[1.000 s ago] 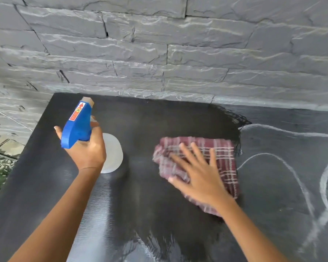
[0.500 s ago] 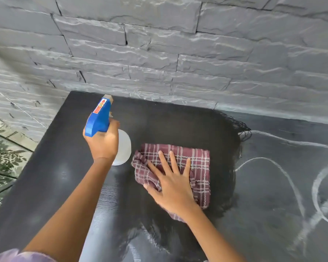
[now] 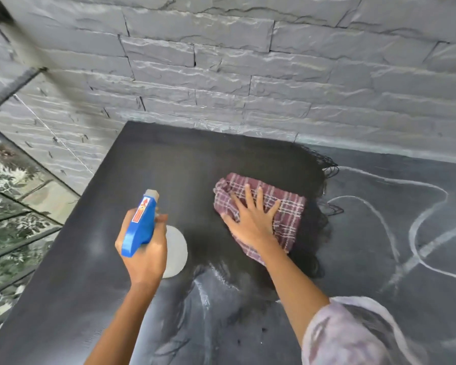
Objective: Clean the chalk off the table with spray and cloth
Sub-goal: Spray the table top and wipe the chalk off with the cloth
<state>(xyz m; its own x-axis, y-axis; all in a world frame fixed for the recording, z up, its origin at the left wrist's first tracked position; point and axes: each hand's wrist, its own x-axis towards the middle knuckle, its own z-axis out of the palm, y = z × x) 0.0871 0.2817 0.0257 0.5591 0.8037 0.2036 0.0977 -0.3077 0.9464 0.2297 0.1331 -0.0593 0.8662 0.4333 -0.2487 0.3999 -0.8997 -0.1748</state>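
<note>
The head camera is looking forward and steeply down over the table [image 3: 63, 285], facing the wall [image 3: 221, 75] behind it, sitting close above the left hand [image 3: 145, 256] and right hand [image 3: 250, 225].

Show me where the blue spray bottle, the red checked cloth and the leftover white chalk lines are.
Blue plastic spray bottle [image 3: 142, 222]: head view, on its blue trigger head.
Red checked cloth [image 3: 287, 214]: head view, on its uncovered right part.
White chalk lines [image 3: 445, 238]: head view, on the thick slanted stroke.
</note>
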